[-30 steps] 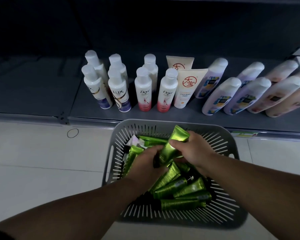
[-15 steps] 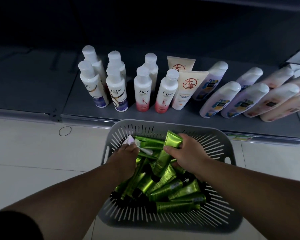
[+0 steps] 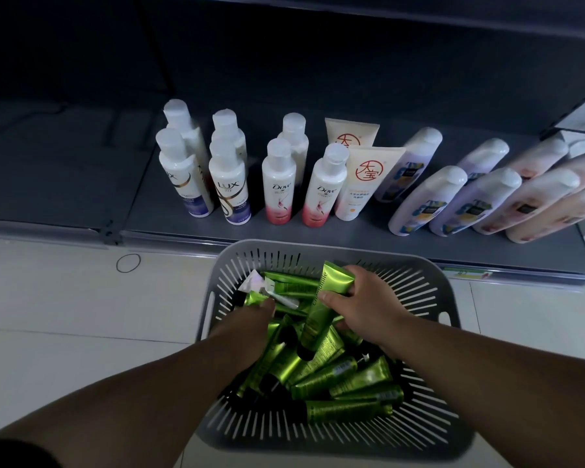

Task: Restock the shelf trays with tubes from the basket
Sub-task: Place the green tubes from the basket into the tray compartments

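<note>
I have both hands down in the grey basket [image 3: 419, 298], which sits on the pale floor [image 3: 48, 315] right against the front edge of the lowest shelf [image 3: 65, 184]. My right hand [image 3: 363, 310] is wrapped round one green tube [image 3: 318, 312], crimped end up and dark cap down, lifted a little above the pile of green tubes [image 3: 338, 376] that covers the basket's bottom. My left hand [image 3: 247, 327] is pushed into the left of that pile, and I cannot tell whether it has closed on a tube or is only sorting (the back of the hand hides the fingers). On the shelf I see white Lux bottles [image 3: 228, 187], Dove bottles [image 3: 279, 184], two cream tubes [image 3: 363, 184] with a red emblem and a row of leaning bottles [image 3: 426, 201] to the right, but not one green tube and no tray I can make out. So I judge the restocking barely begun: one tube is in hand, the basket looks well stocked, and every placement lies ahead, perhaps on the bare stretch of shelf to the left.
</note>
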Action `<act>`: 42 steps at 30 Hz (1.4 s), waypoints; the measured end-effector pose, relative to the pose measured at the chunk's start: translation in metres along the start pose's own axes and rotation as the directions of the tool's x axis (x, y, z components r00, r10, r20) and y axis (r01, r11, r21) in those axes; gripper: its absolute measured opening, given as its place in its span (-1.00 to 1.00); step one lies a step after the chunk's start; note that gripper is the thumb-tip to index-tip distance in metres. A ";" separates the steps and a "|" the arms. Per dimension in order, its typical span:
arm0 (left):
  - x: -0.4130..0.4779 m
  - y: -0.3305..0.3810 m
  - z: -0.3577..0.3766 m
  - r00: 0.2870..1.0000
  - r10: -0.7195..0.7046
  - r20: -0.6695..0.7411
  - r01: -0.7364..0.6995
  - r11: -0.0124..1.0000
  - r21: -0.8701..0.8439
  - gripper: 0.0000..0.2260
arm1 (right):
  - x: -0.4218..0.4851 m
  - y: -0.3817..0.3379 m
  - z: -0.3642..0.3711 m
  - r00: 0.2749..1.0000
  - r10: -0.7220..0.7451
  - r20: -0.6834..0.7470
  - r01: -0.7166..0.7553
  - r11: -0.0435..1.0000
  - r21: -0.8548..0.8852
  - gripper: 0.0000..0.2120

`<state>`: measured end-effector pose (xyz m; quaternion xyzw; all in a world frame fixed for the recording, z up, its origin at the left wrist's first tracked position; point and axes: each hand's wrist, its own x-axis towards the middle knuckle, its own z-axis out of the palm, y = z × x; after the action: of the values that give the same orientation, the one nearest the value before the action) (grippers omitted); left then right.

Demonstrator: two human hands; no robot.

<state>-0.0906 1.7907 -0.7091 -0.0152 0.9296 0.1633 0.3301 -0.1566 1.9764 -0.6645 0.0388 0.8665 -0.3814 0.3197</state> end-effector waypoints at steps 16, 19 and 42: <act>-0.072 0.036 -0.100 0.907 0.018 -0.421 -0.162 0.938 -0.307 -0.70 | -0.061 -0.054 -0.043 0.991 -0.073 -0.111 0.084 0.991 0.101 -0.85; -0.099 0.047 -0.122 0.881 -0.017 -0.473 -0.163 0.927 -0.337 -0.73 | -0.086 -0.073 -0.058 0.982 -0.119 -0.150 0.132 0.988 0.080 -0.87; -0.274 0.065 -0.301 0.470 -0.036 -0.882 -0.342 0.914 -0.219 -0.69 | -0.228 -0.253 -0.161 0.888 -0.381 -0.259 0.451 0.607 0.654 -0.80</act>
<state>-0.0683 1.7354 -0.3008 -0.0721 0.9161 0.3324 -0.2124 -0.1389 1.9486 -0.2891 -0.0281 0.6559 -0.7408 0.1424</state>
